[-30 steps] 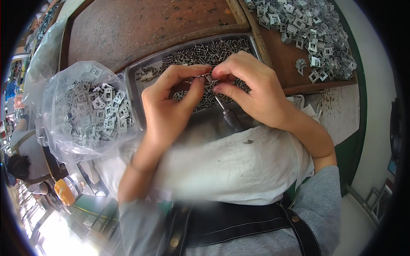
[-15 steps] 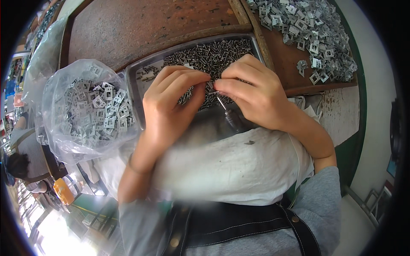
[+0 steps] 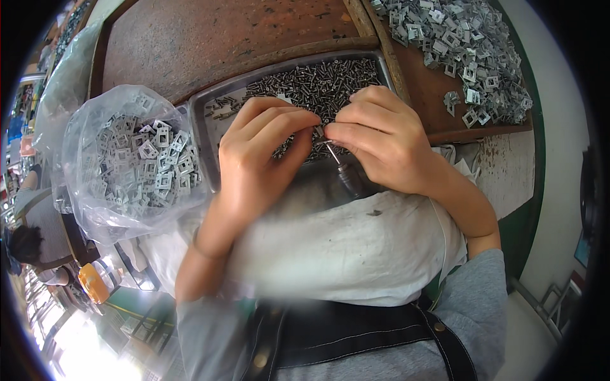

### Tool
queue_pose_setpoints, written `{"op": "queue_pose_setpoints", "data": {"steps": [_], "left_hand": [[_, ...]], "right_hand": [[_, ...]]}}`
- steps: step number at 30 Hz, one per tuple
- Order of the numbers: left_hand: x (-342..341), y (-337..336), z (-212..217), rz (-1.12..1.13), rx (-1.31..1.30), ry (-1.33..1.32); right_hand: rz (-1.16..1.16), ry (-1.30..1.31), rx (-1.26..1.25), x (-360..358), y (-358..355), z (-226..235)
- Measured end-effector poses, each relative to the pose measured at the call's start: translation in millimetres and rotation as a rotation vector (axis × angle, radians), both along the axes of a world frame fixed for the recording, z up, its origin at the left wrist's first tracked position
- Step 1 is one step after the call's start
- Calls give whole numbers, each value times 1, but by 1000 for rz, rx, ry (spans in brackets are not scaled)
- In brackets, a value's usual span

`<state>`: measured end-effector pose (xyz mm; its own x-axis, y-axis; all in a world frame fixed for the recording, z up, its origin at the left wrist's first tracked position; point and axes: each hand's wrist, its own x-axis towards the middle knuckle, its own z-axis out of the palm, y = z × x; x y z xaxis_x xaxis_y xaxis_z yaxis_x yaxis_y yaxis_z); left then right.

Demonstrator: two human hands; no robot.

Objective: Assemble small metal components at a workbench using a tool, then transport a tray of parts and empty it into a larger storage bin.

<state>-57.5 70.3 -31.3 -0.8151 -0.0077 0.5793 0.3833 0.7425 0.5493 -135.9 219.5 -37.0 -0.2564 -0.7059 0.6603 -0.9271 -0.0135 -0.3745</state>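
My two hands meet fingertip to fingertip over a grey metal tray (image 3: 198, 136) full of small dark screws (image 3: 311, 82). My left hand (image 3: 257, 149) is closed in a pinch, its thumb and index finger around something small and metallic that I cannot make out. Opposite it, my right hand (image 3: 387, 143) is closed too, thumb and index fingertips together. A screwdriver (image 3: 351, 181) with a dark handle slants from under the right fingertips, its thin shaft reaching up to them and its handle end toward me. The fingers largely hide its tip.
Left of the tray, a clear plastic bag (image 3: 82, 159) holds many square metal frames (image 3: 162, 159). More such metal pieces (image 3: 470, 63) are heaped on the wooden board at far right. A wooden divider (image 3: 387, 51) runs behind the tray. White cloth (image 3: 343, 254) covers my lap.
Both hands have shifted slightly to the right, and the screwdriver with them. Their fingertips remain close together in the same pinch.
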Motion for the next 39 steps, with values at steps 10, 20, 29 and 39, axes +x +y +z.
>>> {"op": "queue_pose_setpoints", "data": {"steps": [10,20,29,39], "left_hand": [[11,-11,5,29,36,-28],[71,-105,22,531,-378,-521],[61,-106,6,462,-554,-442],[18,-28,19,204,702,-370]], "right_hand": [[-8,91,78,-6,2,16],[-134,112,602,-1,1,17],[-99,13,528,-3,0,7],[-35,-237,-55,-2,-8,21]]}}
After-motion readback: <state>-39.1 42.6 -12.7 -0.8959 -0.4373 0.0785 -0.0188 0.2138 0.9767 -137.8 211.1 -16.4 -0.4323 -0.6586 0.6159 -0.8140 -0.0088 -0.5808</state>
